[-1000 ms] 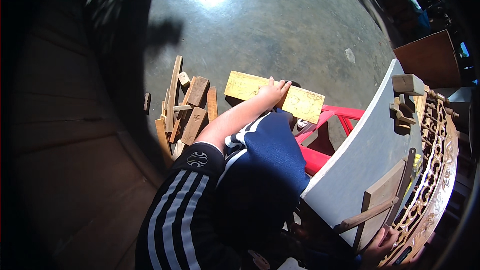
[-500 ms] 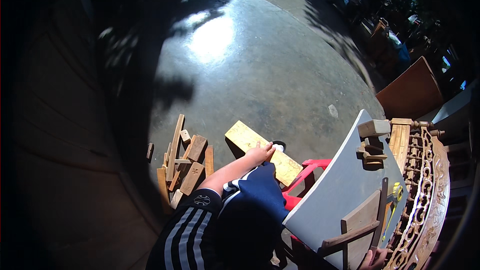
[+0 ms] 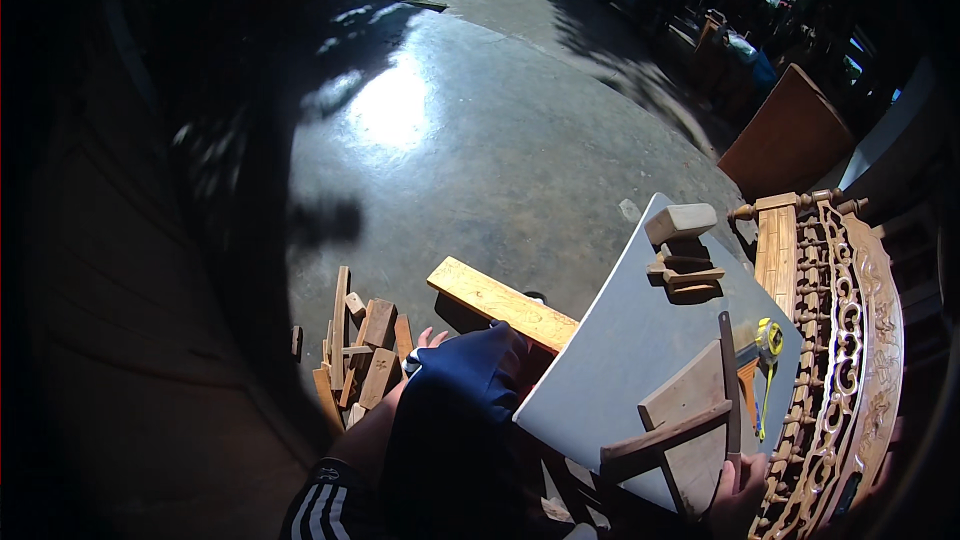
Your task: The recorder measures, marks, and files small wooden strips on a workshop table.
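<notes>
at the far left of the lit grey concrete floor [image 3: 480, 180] lies a small dark wooden block [image 3: 296, 340]. to its right, a loose heap of brown and tan wooden offcuts [image 3: 380, 372] is piled up, long thin strips beside short thick blocks. below it, a black sleeve with white stripes [image 3: 326, 508] enters from the lower edge. the left hand [image 3: 426, 341] is just right of the heap, its fingers straight and a little apart; the palm is hidden behind the leg of the navy blue shorts [image 3: 465, 365]. just beyond the knee, a long yellow wooden plank [image 3: 500, 302] slants down to the right, its near end hidden at the edge of a pale grey flat board [image 3: 600, 350].

on that board, a crossing brown wooden bar [image 3: 665, 437] lies over a flat brown wooden piece [image 3: 685, 385]. farther up rest a pale rounded wooden block [image 3: 682, 221] and several small tan wooden pieces [image 3: 690, 275]. a long dark flat strip [image 3: 731, 380] runs down to the right hand [image 3: 741, 480], whose fingers are bent at its lower end; whether they are clamped on it, i cannot tell. beside the strip sits a yellow tape measure [image 3: 769, 337], its tape drawn out, and at the far right stands carved brown wooden openwork [image 3: 848, 360].
</notes>
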The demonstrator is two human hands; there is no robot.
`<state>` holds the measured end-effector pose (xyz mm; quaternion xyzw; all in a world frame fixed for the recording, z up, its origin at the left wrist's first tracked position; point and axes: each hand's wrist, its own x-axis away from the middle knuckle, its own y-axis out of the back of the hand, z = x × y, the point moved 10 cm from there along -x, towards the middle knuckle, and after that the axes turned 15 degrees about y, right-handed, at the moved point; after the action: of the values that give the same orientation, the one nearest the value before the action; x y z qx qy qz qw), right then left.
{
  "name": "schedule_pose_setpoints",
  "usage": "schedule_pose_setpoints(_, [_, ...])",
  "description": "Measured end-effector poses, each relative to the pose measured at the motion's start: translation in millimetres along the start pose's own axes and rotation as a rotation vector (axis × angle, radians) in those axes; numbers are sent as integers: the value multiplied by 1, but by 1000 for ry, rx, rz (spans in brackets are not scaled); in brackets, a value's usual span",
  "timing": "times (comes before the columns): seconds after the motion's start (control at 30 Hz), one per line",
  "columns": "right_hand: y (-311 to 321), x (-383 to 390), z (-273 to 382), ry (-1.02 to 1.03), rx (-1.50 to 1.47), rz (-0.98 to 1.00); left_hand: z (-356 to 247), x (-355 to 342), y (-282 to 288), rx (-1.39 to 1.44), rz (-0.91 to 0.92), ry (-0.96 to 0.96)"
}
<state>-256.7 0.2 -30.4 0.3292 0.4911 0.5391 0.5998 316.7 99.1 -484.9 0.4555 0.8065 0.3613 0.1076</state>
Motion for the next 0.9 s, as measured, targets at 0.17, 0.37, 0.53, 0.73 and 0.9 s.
schedule_pose_setpoints(0.17, [9, -16, 42, 265, -132, -48, -131, -79, 127, 1029, 101, 528])
schedule_pose_setpoints(0.37, [6, -30, 57, 266, -316, 51, -373, -3, 289, 636, -135, 17])
schedule_pose_setpoints(0.53, [-7, -16, 38, 198, -381, 46, -586, 114, 159, 24, 372, -550])
schedule_pose_setpoints(0.73, [-14, -9, 48, 287, -426, 78, -626, 158, 45, -447, 219, -837])
schedule_pose_setpoints(0.9, [-15, 11, 39, 311, -430, 40, -629, 178, 17, -461, 90, -911])
